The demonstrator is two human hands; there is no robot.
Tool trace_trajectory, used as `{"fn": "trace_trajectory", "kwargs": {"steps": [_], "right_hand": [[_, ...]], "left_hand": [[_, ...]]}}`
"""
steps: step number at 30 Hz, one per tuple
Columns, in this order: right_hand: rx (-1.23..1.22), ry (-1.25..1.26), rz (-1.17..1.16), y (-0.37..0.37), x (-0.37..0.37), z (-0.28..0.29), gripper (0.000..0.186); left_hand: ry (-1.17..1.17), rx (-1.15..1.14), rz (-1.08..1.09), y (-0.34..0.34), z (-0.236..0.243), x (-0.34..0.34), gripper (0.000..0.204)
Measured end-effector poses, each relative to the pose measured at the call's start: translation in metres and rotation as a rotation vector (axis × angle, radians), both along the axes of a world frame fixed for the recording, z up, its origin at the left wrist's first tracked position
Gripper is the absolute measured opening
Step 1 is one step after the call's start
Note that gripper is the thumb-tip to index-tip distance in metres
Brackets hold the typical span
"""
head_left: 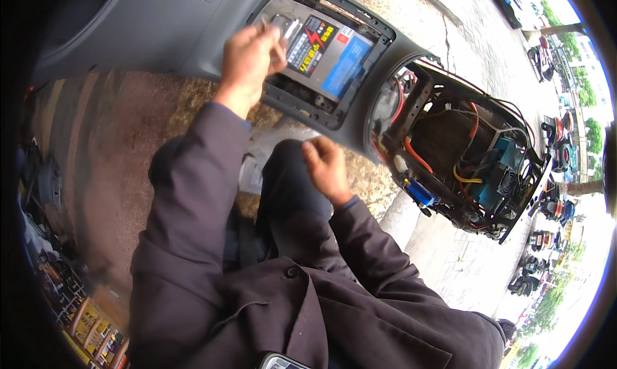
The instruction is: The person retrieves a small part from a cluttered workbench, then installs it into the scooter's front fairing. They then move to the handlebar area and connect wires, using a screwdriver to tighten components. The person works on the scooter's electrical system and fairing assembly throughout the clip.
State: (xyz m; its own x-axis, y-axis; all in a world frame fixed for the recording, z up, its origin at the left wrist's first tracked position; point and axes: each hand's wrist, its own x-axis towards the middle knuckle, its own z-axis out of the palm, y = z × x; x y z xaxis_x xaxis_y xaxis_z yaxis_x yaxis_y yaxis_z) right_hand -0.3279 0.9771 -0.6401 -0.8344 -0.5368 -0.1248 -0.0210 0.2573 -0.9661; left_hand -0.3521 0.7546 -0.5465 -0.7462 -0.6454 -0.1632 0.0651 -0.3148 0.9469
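My left hand (pixel 247 63) is over the near left part of a grey battery (pixel 313 51) with a black, yellow and blue label. Its fingers are pinched together beside a shiny metallic part, and what they grip is not clear. The battery lies inside the open frame of a dark grey plastic scooter body (pixel 173 31). Resting at my knee (pixel 289 160), my right hand (pixel 326 170) is closed with its fingers curled, and nothing shows in it.
On the right, the scooter's open compartment (pixel 443 137) exposes orange and yellow wires, a blue connector (pixel 421 193) and a teal box (pixel 501 173) with a vent. Motorbikes (pixel 556 208) are parked along the far right. A phone (pixel 283 361) is at the lower edge.
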Motion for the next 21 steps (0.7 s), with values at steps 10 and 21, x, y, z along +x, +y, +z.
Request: {"fn": "trace_trajectory", "kwargs": {"steps": [10, 21], "right_hand": [[0.329, 0.154, -0.226, 0.072, -0.011, -0.053, 0.019], [0.319, 0.277, -0.346, 0.057, -0.036, -0.061, 0.022]], "left_hand": [[-0.484, 0.156, -0.096, 0.027, -0.113, 0.02, 0.005], [-0.525, 0.296, -0.107, 0.072, -0.164, 0.017, 0.026]]}}
